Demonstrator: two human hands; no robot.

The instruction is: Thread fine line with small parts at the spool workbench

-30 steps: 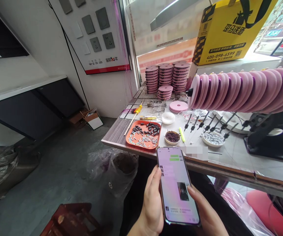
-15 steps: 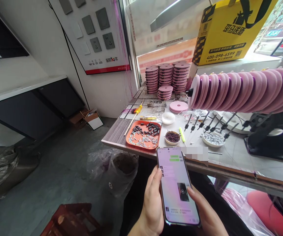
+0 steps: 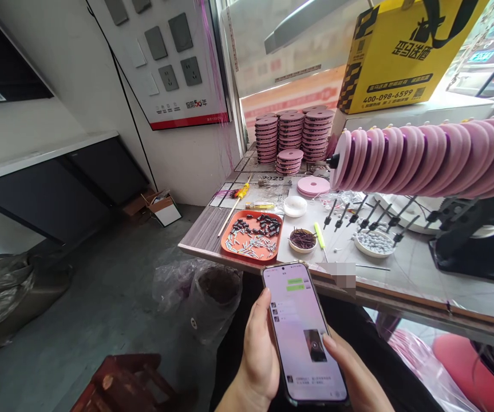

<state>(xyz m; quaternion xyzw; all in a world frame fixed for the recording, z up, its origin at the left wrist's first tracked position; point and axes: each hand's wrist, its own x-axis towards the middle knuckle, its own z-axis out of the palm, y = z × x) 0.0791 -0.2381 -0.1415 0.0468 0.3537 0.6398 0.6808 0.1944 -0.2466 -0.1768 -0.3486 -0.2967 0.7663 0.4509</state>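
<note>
A smartphone (image 3: 302, 332) with a lit chat screen is held upright above my lap, in front of the table edge. My left hand (image 3: 260, 343) is closed along its left side, thumb against the edge. Around the right side wraps my right hand (image 3: 354, 366), its thumb at the screen's edge beside a dark picture in the chat. The fingers behind the phone are hidden. Just beyond the phone lie an orange tray (image 3: 225, 249) of small black and metal parts, a bowl (image 3: 302, 250) of dark thin pieces and a yellow-green handled tool (image 3: 319, 233).
On the right, a long row of pink discs (image 3: 418, 154) sits on a black stand (image 3: 474, 246). Pink spools (image 3: 292, 131) are stacked at the back. A dish (image 3: 375, 245) holds grey-white beads. Lower left are a bin (image 3: 216, 292) and a red-brown wooden stool (image 3: 122, 380).
The phone's top has shifted slightly left and down, with both hands moving along with it. My grip on it stays the same, and the table items have not moved.
</note>
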